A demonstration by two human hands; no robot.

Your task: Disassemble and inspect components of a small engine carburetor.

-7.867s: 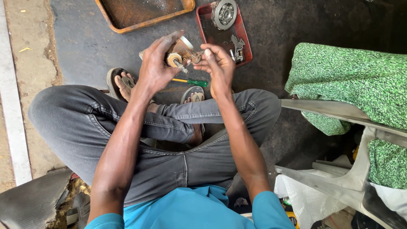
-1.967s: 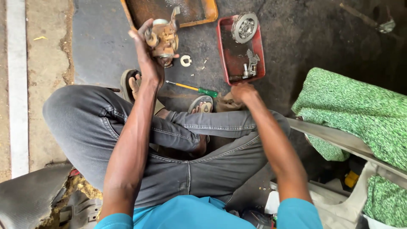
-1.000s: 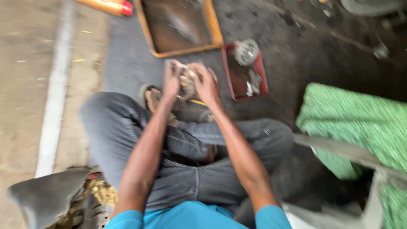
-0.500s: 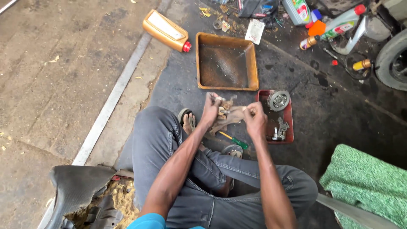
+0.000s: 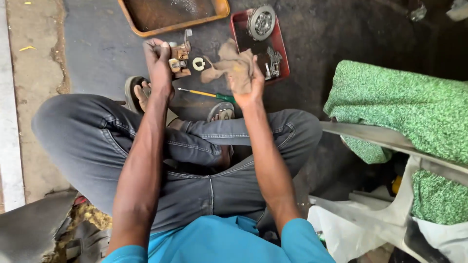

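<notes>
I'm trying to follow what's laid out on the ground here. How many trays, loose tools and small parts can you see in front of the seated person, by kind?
Trays: 2, an orange tray and a red tray
Screwdrivers: 1, yellow and green screwdriver
Rags: 1, tan rag in the right hand
Metal assemblies: 1, small engine part in the left hand
Round clutch-like discs: 1, disc
White rings: 1, ring
Total: 7

There were two trays (image 5: 146, 27) (image 5: 282, 63), one screwdriver (image 5: 207, 94), one rag (image 5: 234, 65), two sandals (image 5: 132, 90) (image 5: 222, 112) and one white ring (image 5: 198, 63).
</notes>
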